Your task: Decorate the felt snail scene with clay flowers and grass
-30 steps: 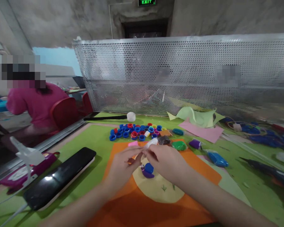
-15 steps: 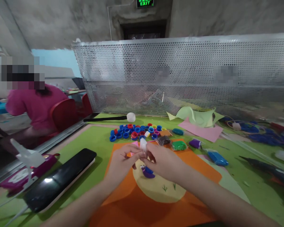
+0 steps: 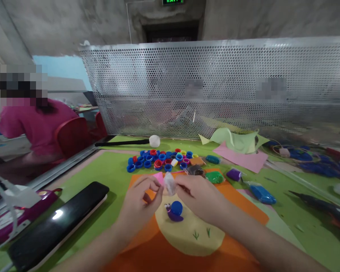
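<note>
My left hand [image 3: 140, 202] and my right hand [image 3: 200, 196] meet above an orange felt sheet [image 3: 158, 249]. Between their fingertips is a small white, plastic-wrapped lump [image 3: 169, 184]; the right hand's fingers pinch it, and the left hand's thumb and forefinger are curled close beside it. Just below the hands a small purple and blue clay snail [image 3: 175, 210] sits on a yellow felt hill [image 3: 192, 234] with two tiny green grass marks.
Several coloured bottle caps [image 3: 161, 159] lie beyond the orange sheet, with wrapped clay packs in green [image 3: 214, 177], purple [image 3: 234, 174] and blue [image 3: 262, 194]. A black phone [image 3: 56, 223] lies at left. A perforated metal screen [image 3: 215, 87] bounds the back. A person in pink [image 3: 36, 128] sits at left.
The white wrapped lump has come down from upright between both hands to the right fingertips. My left fingers have loosened and drawn slightly away. The view shifted a little right.
</note>
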A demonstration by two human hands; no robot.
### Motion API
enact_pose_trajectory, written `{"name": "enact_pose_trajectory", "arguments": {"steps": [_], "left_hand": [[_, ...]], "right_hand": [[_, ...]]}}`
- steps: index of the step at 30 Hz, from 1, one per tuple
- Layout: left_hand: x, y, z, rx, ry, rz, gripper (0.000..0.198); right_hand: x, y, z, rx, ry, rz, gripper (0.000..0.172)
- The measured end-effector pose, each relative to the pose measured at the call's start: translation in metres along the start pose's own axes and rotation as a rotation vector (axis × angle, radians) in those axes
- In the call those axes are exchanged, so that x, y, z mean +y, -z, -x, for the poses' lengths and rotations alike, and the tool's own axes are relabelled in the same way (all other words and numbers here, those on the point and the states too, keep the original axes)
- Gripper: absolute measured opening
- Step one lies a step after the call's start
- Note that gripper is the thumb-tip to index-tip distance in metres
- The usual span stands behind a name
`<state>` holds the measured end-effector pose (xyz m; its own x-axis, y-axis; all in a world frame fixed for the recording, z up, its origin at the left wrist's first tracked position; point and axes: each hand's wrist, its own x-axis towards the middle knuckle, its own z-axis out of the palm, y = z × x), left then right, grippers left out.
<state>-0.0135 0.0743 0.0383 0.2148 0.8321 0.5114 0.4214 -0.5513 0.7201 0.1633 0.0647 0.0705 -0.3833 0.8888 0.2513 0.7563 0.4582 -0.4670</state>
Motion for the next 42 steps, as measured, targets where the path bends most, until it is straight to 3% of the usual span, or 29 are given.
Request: {"name": "enact_pose_trajectory", "arguments": {"steps": [5,9,12,15,20,26,32,37,42], "left_hand": [[-0.012,0.003,0.004,0.046,-0.175,-0.147,0.008],[-0.021,0.004,0.007,0.005,-0.341,-0.326,0.020],[-0.021,0.004,0.006,0.071,-0.456,-0.514,0.023],[-0.013,0.006,0.004,0.096,-0.506,-0.568,0.022],[-0.002,0.009,0.004,0.041,-0.630,-0.648,0.022],[0.000,0.012,0.001,-0.017,-0.661,-0.747,0.022],[0.003,0.012,-0.002,-0.075,-0.801,-0.729,0.030],[0.004,0.011,0.000,-0.165,-0.710,-0.476,0.024],[-0.009,0.016,-0.006,-0.120,-0.644,-0.314,0.018]], "right_hand": [[-0.003,-0.008,0.004,0.035,-0.005,0.037,0.019],[-0.002,-0.011,0.005,0.028,-0.013,0.042,0.019],[-0.002,-0.012,0.005,0.019,-0.014,0.043,0.017],[-0.002,-0.013,0.006,0.017,-0.016,0.047,0.016],[-0.007,-0.016,0.006,0.029,-0.007,0.100,0.018],[-0.008,-0.017,0.005,-0.030,0.041,0.155,0.015],[-0.005,-0.016,0.003,-0.071,0.032,0.159,0.016],[-0.007,-0.012,0.004,-0.096,0.075,0.135,0.017],[-0.005,0.001,0.004,-0.067,0.093,0.060,0.019]]}}
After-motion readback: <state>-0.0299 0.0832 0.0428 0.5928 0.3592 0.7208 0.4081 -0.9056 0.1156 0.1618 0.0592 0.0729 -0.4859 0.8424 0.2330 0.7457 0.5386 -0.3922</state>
